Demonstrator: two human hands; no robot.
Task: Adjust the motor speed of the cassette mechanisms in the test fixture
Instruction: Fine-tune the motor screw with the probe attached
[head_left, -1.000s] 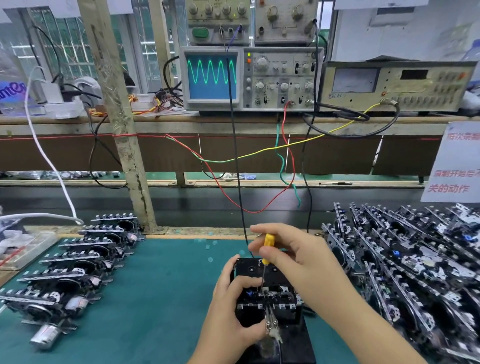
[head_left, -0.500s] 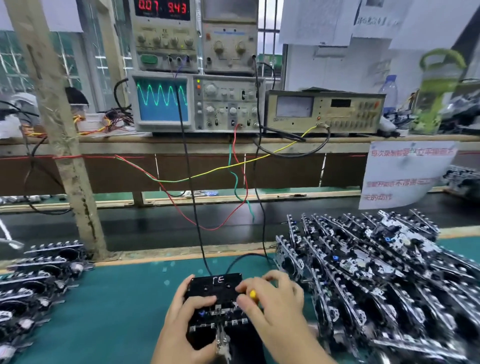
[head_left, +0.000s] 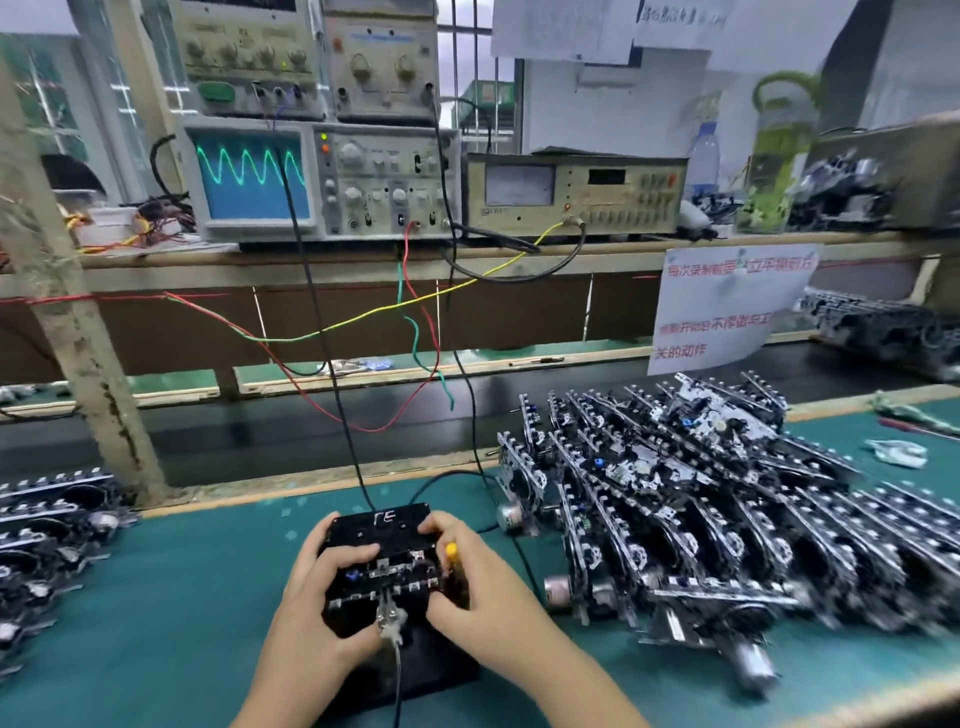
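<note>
Left hand (head_left: 317, 597): low centre of the frame, fingers curled round the left side of the cassette mechanism (head_left: 384, 566), thumb on top.
Right hand (head_left: 478, 587): grips the mechanism's right side, with a yellow-handled screwdriver (head_left: 451, 552) tucked in the same grip.
Test fixture (head_left: 415, 670): black base under the mechanism, bottom centre, wires running up from it.
Right of frame: untested mechanisms (head_left: 701, 499) heaped close beside the right hand.
Left edge: finished row (head_left: 47, 525) of mechanisms.
Surface: green mat (head_left: 182, 597).
Upper left: oscilloscope (head_left: 317, 182) showing a green wave, on a wooden shelf (head_left: 363, 260).
</note>
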